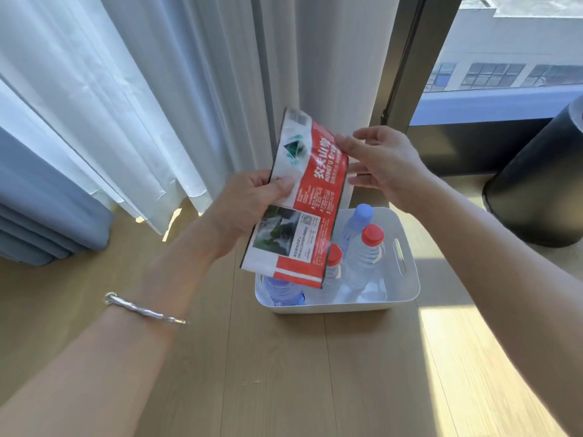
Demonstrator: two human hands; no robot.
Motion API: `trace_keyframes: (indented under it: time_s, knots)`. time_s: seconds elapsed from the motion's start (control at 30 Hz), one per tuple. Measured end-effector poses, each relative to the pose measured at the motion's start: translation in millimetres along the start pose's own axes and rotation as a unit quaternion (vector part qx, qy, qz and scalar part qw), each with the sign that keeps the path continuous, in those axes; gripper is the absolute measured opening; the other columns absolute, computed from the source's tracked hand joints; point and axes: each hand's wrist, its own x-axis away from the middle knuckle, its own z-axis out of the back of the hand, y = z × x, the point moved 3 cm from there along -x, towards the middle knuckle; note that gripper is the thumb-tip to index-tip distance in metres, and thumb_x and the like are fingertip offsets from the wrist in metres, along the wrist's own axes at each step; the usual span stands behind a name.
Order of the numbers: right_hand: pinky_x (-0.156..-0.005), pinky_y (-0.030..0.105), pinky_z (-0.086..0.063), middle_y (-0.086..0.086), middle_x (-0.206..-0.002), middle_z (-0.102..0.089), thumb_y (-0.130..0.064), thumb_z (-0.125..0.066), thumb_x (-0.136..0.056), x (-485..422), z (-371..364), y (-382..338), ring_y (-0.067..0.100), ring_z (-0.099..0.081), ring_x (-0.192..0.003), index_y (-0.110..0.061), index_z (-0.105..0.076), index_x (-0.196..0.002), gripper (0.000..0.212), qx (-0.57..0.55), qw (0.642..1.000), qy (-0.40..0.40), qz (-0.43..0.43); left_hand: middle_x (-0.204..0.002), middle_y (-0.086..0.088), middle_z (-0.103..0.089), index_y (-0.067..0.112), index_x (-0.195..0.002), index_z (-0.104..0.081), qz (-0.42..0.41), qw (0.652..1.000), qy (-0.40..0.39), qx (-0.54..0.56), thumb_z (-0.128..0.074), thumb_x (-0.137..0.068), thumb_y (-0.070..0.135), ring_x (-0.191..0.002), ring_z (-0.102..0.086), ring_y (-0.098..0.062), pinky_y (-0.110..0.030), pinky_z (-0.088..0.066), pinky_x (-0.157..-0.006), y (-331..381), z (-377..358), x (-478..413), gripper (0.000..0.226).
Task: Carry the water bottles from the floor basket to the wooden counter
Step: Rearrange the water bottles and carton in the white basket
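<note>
White basket (410, 279) — four bottles (359, 266), one wrapper (312, 190) in left hand (249, 200)

A light wood-plank floor (315, 373) runs across the room. White sheer curtains (157, 89) hang down to it, and a heavier blue-grey curtain (38, 209) bunches in folds at the far left. To the right, a dark frame (407, 58) edges a window (520, 99). Through the window shows a pale building (492, 42) with gridded panes. A black cylinder (542, 184) stands below the window. A patch of sunlight (457, 342) falls on the planks at the right.
</note>
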Motion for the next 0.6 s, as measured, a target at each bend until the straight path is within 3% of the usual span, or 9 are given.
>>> trace_keyframes:
  time_s: [0.07, 0.1, 0.2, 0.3, 0.37, 0.47, 0.53, 0.6]
  knots:
    - [-0.07, 0.028, -0.057, -0.001, -0.098, -0.064, -0.045, -0.066, -0.084, -1, 3, -4, 0.013, -0.068, -0.082, -0.016, -0.051, -0.117, 0.046, 0.064, 0.992, 0.073, 0.079, -0.079, 0.003, -0.076, 0.015, -0.091, -0.068, -0.007, 0.999, 0.043, 0.019, -0.057, -0.093, 0.025, -0.07, -0.074, -0.014, -0.023, -0.057, -0.064, -1, 7, -3, 0.015]
    - [-0.069, 0.029, -0.056, 0.0, -0.096, -0.064, -0.045, -0.063, -0.087, 1, 0, -8, 0.013, -0.068, -0.08, -0.017, -0.049, -0.118, 0.044, 0.055, 0.991, 0.068, 0.101, -0.083, 0.002, -0.077, 0.017, -0.095, -0.068, -0.012, 0.997, 0.07, 0.024, -0.059, -0.093, 0.025, -0.073, -0.074, -0.015, -0.027, -0.058, -0.068, -1, 9, -4, 0.012]
    - [-0.066, 0.025, -0.056, 0.004, -0.093, -0.069, -0.043, -0.054, -0.093, 9, -15, -12, 0.015, -0.071, -0.074, -0.023, -0.032, -0.141, 0.057, 0.051, 0.99, -0.082, 0.098, -0.097, 0.004, -0.075, 0.021, -0.12, -0.06, -0.038, 0.989, 0.141, 0.02, -0.059, -0.094, 0.026, -0.078, -0.074, -0.016, -0.029, -0.06, -0.07, 0, 14, -6, 0.027]
    - [-0.073, 0.026, -0.059, 0.005, -0.096, -0.073, -0.029, -0.058, -0.093, 18, -31, -7, 0.017, -0.073, -0.085, -0.031, -0.013, -0.151, 0.074, 0.069, 0.969, -0.216, 0.098, -0.105, 0.008, -0.07, 0.027, -0.146, -0.035, -0.06, 0.982, 0.175, 0.033, -0.056, -0.096, 0.021, -0.077, -0.073, -0.01, -0.022, -0.059, -0.065, 2, 14, -6, 0.055]
    - [-0.075, 0.027, -0.059, 0.005, -0.094, -0.073, -0.017, -0.06, -0.092, 17, -33, -4, 0.015, -0.072, -0.087, -0.027, -0.024, -0.149, 0.068, 0.053, 0.967, -0.224, 0.111, -0.101, 0.01, -0.071, 0.03, -0.147, -0.034, -0.068, 0.979, 0.172, 0.088, -0.056, -0.096, 0.015, -0.075, -0.073, -0.009, -0.023, -0.059, -0.065, 0, 14, -5, 0.057]
    - [-0.071, 0.021, -0.057, -0.003, -0.091, -0.071, -0.01, -0.059, -0.093, 12, -32, -3, 0.005, -0.07, -0.08, -0.017, -0.055, -0.125, 0.033, 0.073, 0.971, -0.186, 0.135, -0.1, 0.008, -0.071, 0.033, -0.148, -0.03, -0.092, 0.976, 0.176, 0.094, -0.054, -0.096, 0.009, -0.074, -0.073, -0.008, -0.022, -0.058, -0.063, 1, 15, -4, 0.062]
    - [-0.072, 0.02, -0.058, -0.008, -0.09, -0.07, -0.011, -0.058, -0.094, 9, -31, -1, 0.001, -0.069, -0.078, -0.014, -0.061, -0.115, 0.022, 0.077, 0.974, -0.162, 0.135, -0.1, 0.0, -0.072, 0.033, -0.149, -0.026, -0.096, 0.974, 0.178, 0.103, -0.054, -0.096, 0.007, -0.073, -0.073, -0.009, -0.022, -0.057, -0.062, 0, 16, -6, 0.066]
    - [-0.076, 0.02, -0.058, -0.007, -0.094, -0.069, -0.012, -0.057, -0.094, 6, -32, 1, 0.002, -0.068, -0.082, -0.012, -0.061, -0.116, 0.022, 0.084, 0.977, -0.15, 0.129, -0.092, 0.001, -0.073, 0.027, -0.144, -0.039, -0.091, 0.975, 0.177, 0.095, -0.056, -0.095, 0.008, -0.071, -0.072, -0.007, -0.022, -0.058, -0.063, -1, 18, -9, 0.056]
